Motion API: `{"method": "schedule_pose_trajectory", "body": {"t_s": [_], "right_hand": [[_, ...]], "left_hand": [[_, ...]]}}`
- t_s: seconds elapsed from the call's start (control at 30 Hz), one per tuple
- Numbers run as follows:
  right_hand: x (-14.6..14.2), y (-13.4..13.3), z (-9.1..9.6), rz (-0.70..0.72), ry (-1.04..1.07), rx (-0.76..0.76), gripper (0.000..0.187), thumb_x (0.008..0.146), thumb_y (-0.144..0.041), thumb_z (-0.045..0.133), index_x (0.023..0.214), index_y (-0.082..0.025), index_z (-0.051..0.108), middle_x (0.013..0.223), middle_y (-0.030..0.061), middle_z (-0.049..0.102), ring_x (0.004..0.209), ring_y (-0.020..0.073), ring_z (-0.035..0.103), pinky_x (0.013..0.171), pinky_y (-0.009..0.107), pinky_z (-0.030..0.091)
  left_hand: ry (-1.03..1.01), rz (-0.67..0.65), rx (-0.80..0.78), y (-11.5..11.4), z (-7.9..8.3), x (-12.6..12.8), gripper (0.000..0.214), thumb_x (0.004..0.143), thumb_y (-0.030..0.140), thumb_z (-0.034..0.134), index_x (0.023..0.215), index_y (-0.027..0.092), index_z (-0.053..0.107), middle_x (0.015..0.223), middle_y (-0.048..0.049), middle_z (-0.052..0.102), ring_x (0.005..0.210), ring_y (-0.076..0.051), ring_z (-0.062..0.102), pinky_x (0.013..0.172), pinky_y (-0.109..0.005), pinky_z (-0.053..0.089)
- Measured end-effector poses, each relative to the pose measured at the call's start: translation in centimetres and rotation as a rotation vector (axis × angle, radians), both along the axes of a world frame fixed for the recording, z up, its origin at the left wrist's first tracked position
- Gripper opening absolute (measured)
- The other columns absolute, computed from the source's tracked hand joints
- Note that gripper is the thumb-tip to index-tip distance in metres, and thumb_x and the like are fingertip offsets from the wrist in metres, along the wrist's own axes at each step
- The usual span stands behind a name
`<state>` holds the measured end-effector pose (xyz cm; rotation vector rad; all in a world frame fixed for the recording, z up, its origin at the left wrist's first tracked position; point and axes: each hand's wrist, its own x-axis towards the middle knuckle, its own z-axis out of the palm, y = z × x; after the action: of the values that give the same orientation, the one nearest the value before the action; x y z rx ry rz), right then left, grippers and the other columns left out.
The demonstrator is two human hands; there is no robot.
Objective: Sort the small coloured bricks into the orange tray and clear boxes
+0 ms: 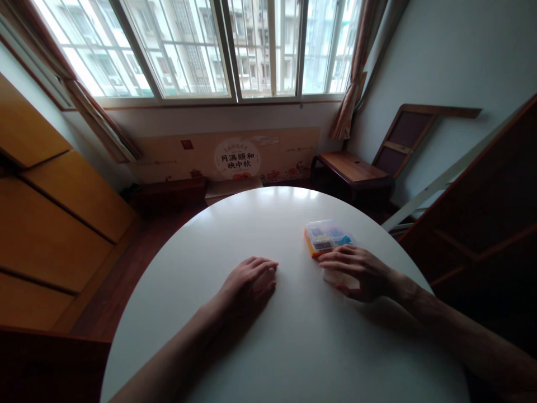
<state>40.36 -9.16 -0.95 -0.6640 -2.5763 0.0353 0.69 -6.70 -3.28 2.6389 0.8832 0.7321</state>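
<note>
A shallow plastic box with orange sides and a clear lid lies on the white round table, right of its middle. Small yellowish, dark and blue pieces show through the lid in separate compartments. My right hand is at the box's near right corner, fingers stretched over or against its edge, thumb apart below. A pale patch shows between those fingers and the thumb; I cannot tell whether it is a thing or tabletop. To the left, my left hand rests on the table, fingers loosely bent, with nothing visible in it.
Beyond the table's far edge stand a low wooden bench and a flat cardboard piece below a printed panel. Yellow-brown cabinets line the left side. A dark wooden panel leans at the right.
</note>
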Motion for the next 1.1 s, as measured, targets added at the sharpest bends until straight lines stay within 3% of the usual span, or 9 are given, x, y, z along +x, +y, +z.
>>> {"method": "schedule_pose_trajectory", "body": {"t_s": [0.1,0.23,0.37,0.6,0.8,0.93,1.1], "right_hand": [[0.6,-0.3,0.6,0.009,-0.067,-0.078,0.068,0.089,-0.024,0.074,0.156,-0.020,0.060,0.148,0.0138,0.071,0.125,0.0330,0.070,0.105,0.051,0.063],[0.7,-0.8,1.0,-0.021,-0.081,-0.064,0.057,0.095,-0.019,0.068,0.152,-0.022,0.064,0.139,0.0119,0.075,0.118,0.0300,0.072,0.102,0.048,0.064],[0.7,-0.7,1.8,-0.063,0.028,-0.006,0.058,0.099,-0.029,0.073,0.156,-0.025,0.060,0.131,0.0114,0.077,0.113,0.0301,0.073,0.100,0.050,0.064],[2.2,3.3,3.8,-0.270,0.176,0.115,0.059,0.103,-0.028,0.070,0.161,-0.031,0.057,0.140,0.0120,0.071,0.124,0.0339,0.070,0.107,0.057,0.062],[3.0,6.0,3.1,-0.259,0.150,-0.019,0.050,0.106,-0.033,0.066,0.156,-0.031,0.060,0.139,0.0114,0.071,0.126,0.0333,0.070,0.108,0.057,0.062],[3.4,5.7,2.8,-0.277,0.192,-0.067,0.061,0.103,-0.041,0.071,0.161,-0.031,0.052,0.150,0.0123,0.067,0.136,0.0366,0.066,0.117,0.061,0.056],[4.4,4.8,2.1,-0.356,0.279,-0.159,0.059,0.107,-0.047,0.065,0.162,-0.030,0.049,0.160,0.0126,0.060,0.147,0.0364,0.059,0.127,0.063,0.048]], "left_hand": [[0.003,0.001,-0.002,0.1,-0.1,-0.1,0.035,0.104,0.034,0.067,0.139,0.026,0.069,0.132,-0.0110,0.078,0.118,-0.028,0.073,0.102,-0.043,0.062],[0.015,0.007,-0.001,0.1,-0.2,-0.1,0.035,0.104,0.035,0.068,0.138,0.026,0.069,0.131,-0.0104,0.078,0.116,-0.028,0.073,0.100,-0.042,0.063],[0.011,0.005,-0.001,0.1,-0.2,-0.1,0.034,0.104,0.035,0.068,0.137,0.026,0.069,0.130,-0.0099,0.079,0.116,-0.027,0.074,0.101,-0.042,0.062],[0.028,0.022,-0.021,-0.1,0.2,0.1,0.035,0.105,0.037,0.066,0.138,0.025,0.068,0.132,-0.0103,0.078,0.117,-0.028,0.073,0.102,-0.045,0.062],[0.026,0.021,-0.027,0.0,0.2,-0.1,0.036,0.105,0.038,0.067,0.139,0.027,0.068,0.135,-0.0105,0.076,0.119,-0.028,0.074,0.104,-0.045,0.062],[-0.016,0.016,0.004,-0.5,1.6,0.8,0.040,0.107,0.041,0.066,0.145,0.029,0.064,0.149,-0.0114,0.070,0.132,-0.030,0.070,0.111,-0.049,0.060],[-0.057,0.040,-0.001,-0.2,4.4,4.9,0.061,0.106,0.049,0.067,0.160,0.027,0.051,0.166,-0.0140,0.057,0.148,-0.034,0.061,0.120,-0.054,0.056]]}}
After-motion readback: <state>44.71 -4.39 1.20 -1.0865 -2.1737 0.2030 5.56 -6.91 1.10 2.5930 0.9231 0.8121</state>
